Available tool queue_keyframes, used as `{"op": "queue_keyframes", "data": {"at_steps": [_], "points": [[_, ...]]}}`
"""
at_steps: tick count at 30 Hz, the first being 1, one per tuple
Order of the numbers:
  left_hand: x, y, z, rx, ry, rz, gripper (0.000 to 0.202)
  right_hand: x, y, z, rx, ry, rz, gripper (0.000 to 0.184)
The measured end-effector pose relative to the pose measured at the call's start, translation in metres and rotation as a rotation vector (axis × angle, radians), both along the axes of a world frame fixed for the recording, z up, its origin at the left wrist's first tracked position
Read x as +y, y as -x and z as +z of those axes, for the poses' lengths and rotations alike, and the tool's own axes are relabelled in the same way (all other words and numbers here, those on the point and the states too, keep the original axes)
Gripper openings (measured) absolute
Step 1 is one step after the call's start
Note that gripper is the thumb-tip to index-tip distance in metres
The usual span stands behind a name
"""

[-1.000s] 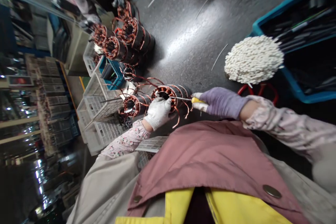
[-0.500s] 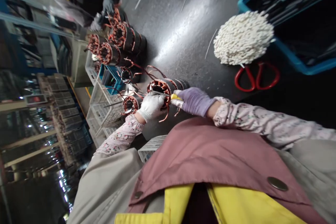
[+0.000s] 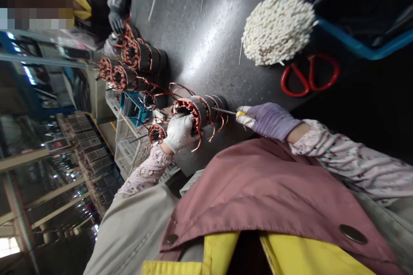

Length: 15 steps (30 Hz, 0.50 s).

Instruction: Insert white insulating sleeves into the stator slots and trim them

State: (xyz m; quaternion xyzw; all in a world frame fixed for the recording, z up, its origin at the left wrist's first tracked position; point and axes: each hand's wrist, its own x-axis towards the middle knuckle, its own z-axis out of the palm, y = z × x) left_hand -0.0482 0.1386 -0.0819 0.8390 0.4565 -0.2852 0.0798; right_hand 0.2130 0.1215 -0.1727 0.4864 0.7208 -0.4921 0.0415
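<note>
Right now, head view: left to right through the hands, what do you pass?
white plastic crate → small copper-wound motor core → white-gloved left hand → large copper-wound motor core → yellow-handled tool → purple-gloved right hand → flowered sleeve

Copper-wound stators and red scissors lie on the dark work surface.

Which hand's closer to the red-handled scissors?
Right hand, purple-gloved: it sits near the red-handled scissors, not touching them. Left hand, white-gloved, is much farther away, on the copper-wound stator.
</note>
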Motion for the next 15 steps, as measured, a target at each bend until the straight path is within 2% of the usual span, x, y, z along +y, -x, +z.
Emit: {"op": "queue_keyframes", "data": {"at_steps": [6,11,15], "points": [[-0.001,-0.006,0.002,0.034,0.027,0.03,0.039,0.019,0.0,0.008,-0.061,-0.032,0.128,0.052],[-0.003,-0.007,0.002,-0.016,0.043,0.024,0.035,0.036,-0.009,0.018,-0.115,-0.073,0.244,0.053],[-0.004,-0.007,0.002,-0.038,0.059,0.022,0.036,0.039,-0.014,0.014,-0.113,-0.096,0.262,0.056]]}}
